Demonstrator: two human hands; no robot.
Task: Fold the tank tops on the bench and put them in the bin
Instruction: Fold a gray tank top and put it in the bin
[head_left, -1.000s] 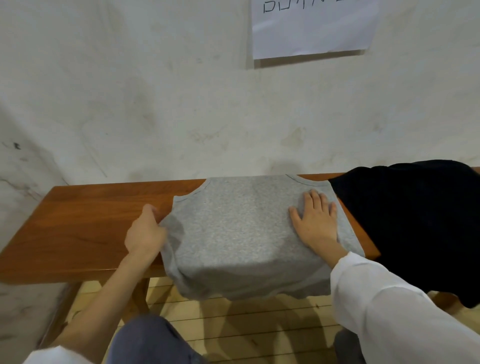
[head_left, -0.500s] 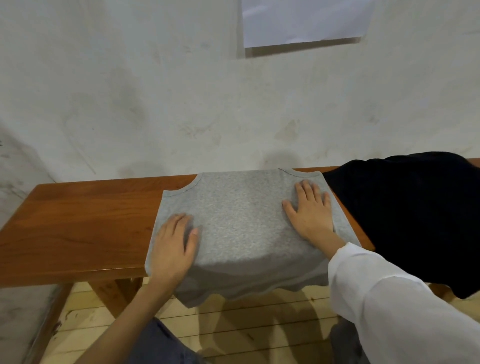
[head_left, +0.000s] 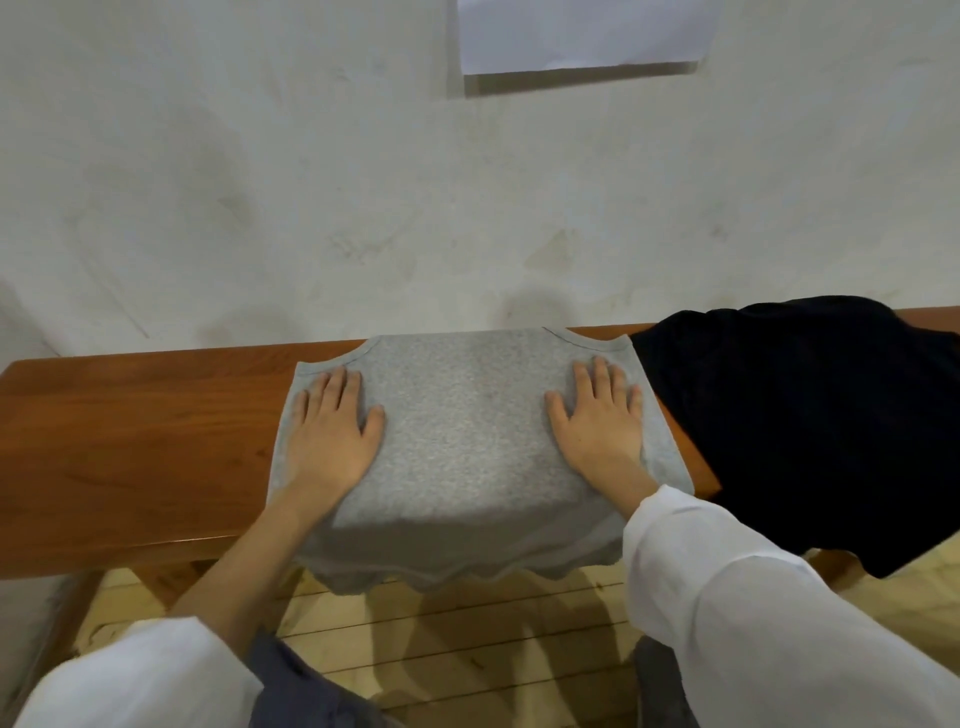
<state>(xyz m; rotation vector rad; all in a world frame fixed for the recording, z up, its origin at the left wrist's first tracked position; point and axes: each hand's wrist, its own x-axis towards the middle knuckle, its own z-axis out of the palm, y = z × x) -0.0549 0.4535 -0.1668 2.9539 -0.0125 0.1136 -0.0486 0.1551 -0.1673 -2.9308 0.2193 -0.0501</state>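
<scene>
A grey tank top lies spread on the wooden bench, its lower part hanging over the front edge. My left hand presses flat on its left side, fingers straight. My right hand presses flat on its right side in the same way. A black garment lies bunched on the bench just right of the grey one and drapes over the front edge. No bin is in view.
A pale wall rises directly behind the bench, with a white paper sheet stuck near the top. Bare bench top stretches to the left. Pale floorboards show below the bench, near my knees.
My left hand let go of the grey top's left edge, came onto the fabric and slid further up to lie flat. My right hand stayed pressed on the right side.
</scene>
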